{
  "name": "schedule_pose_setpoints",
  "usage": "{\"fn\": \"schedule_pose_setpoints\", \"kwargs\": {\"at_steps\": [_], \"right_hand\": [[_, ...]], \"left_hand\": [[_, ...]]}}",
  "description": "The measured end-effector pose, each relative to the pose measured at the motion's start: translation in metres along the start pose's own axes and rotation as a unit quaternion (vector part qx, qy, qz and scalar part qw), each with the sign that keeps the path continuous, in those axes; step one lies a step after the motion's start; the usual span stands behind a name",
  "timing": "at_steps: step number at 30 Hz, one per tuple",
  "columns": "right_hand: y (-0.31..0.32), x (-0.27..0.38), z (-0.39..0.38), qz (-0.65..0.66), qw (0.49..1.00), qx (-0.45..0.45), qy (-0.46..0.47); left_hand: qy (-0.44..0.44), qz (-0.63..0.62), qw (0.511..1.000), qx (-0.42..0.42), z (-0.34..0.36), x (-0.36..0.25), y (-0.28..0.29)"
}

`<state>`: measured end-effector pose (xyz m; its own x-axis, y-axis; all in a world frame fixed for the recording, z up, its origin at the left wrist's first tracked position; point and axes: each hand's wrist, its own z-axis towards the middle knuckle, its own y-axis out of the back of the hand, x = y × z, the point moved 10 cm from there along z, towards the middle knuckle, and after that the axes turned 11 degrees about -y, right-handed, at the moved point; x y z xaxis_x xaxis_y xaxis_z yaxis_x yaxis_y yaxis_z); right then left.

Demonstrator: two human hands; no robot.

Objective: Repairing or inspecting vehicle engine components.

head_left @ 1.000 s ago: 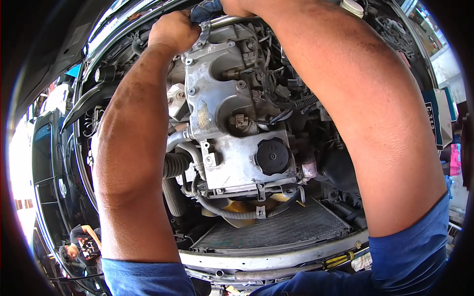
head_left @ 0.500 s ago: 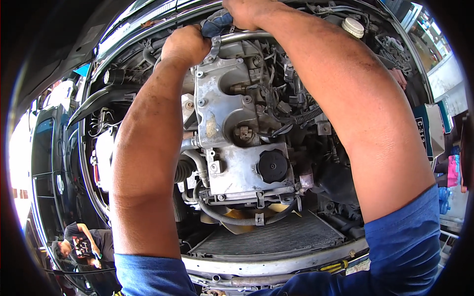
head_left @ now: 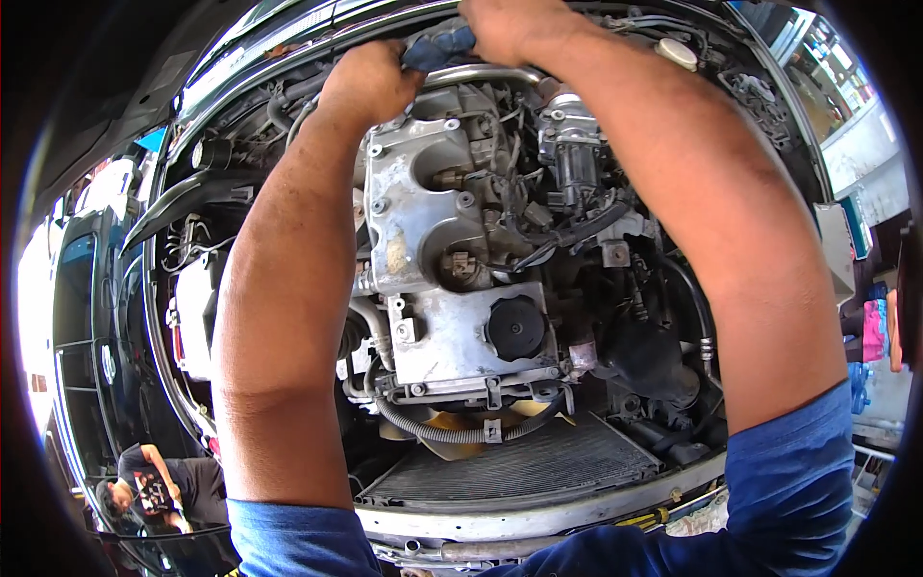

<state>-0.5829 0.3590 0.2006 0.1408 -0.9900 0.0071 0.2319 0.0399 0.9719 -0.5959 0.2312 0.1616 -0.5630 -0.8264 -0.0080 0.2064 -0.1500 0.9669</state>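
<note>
A bunched dark blue cloth stretches between my two hands at the far end of the engine bay. My left hand is closed around its left end, beside a curved metal pipe. At the cloth's other end is my right hand, closed on it, with its fingers partly cut off by the picture's upper edge. Below the hands lies the silvery engine cover, with a round black cap on its near part.
A radiator and a ribbed hose lie at the near side. Wiring and a cylindrical metal part stand right of the cover. A white reservoir is at left. Another person sits at lower left, near a dark vehicle.
Both hands and the cloth have shifted right over the engine. The view has moved slightly, and more of the parts near my right forearm now show.
</note>
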Motion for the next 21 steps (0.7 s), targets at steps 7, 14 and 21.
{"fn": "schedule_pose_setpoints", "kwargs": {"at_steps": [7, 14, 21], "right_hand": [[0.022, -0.035, -0.018, -0.053, 0.997, 0.038, -0.047], [0.075, -0.071, -0.068, -0.047, 0.994, 0.085, -0.06], [0.136, -0.04, -0.19, 0.13, 0.964, 0.194, 0.125]], "left_hand": [[0.01, -0.257, 0.963, -0.084, -0.004, -0.003, -0.007], [0.121, -0.674, 0.708, -0.172, -0.045, -0.056, -0.017], [0.112, -0.724, 0.655, -0.185, -0.124, -0.127, 0.053]]}}
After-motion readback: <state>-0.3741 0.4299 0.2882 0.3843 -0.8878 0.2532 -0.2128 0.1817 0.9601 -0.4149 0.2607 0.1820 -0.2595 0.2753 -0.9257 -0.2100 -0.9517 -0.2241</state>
